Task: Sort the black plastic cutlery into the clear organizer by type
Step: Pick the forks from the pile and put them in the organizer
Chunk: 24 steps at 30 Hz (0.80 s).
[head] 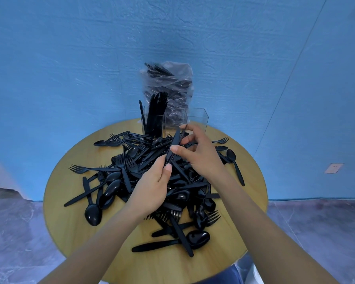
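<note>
A heap of black plastic forks, spoons and knives (131, 171) covers the middle of the round wooden table (74, 222). Both hands are over the heap's far side. My left hand (152, 187) pinches the lower end of a black knife (173, 146) that points up and away. My right hand (199, 152) touches the same knife with its thumb and holds another thin black piece near its fingertips. The clear organizer (197, 117) stands at the table's far edge. Its left compartment holds upright black cutlery (155, 115); the right compartment looks empty.
A clear plastic bag (170, 87) full of more black cutlery stands behind the organizer against the blue wall. Single pieces lie scattered toward the table's edges, such as a spoon (234, 167) at the right and a knife (156, 244) near the front.
</note>
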Available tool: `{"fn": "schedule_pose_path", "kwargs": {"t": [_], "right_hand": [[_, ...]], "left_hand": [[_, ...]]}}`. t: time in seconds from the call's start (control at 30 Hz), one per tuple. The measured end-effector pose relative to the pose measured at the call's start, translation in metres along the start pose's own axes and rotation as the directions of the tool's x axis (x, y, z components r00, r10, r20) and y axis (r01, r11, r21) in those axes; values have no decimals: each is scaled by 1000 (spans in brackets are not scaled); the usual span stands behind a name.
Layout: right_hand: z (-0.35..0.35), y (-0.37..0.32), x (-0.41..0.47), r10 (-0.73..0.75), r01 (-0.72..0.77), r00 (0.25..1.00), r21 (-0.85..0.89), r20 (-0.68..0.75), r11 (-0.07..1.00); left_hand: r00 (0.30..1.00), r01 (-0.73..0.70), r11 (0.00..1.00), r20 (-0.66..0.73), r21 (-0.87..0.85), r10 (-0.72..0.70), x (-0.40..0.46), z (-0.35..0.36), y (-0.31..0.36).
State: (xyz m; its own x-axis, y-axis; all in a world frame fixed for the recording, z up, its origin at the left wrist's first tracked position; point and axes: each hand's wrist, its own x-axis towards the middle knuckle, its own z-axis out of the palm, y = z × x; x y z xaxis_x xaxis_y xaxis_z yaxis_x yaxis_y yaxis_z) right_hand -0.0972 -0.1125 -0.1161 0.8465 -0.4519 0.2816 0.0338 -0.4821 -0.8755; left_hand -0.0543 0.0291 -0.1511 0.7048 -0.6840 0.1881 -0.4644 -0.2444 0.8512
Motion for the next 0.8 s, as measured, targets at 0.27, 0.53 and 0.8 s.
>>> {"fn": "schedule_pose_path", "kwargs": {"t": [0.27,0.53,0.8], "right_hand": [[-1,-2,-8,-19,33,995,142,-102,989],[-8,0,-7,58,6,983,352,-171,936],[-10,2,0,60,-20,992,330,-111,944]], "left_hand": [[995,86,950,79,-301,-65,-2,-3,8],[966,252,833,172,-492,-191,1,-10,6],[952,285,865,225,-413,-207,3,-7,9]]}}
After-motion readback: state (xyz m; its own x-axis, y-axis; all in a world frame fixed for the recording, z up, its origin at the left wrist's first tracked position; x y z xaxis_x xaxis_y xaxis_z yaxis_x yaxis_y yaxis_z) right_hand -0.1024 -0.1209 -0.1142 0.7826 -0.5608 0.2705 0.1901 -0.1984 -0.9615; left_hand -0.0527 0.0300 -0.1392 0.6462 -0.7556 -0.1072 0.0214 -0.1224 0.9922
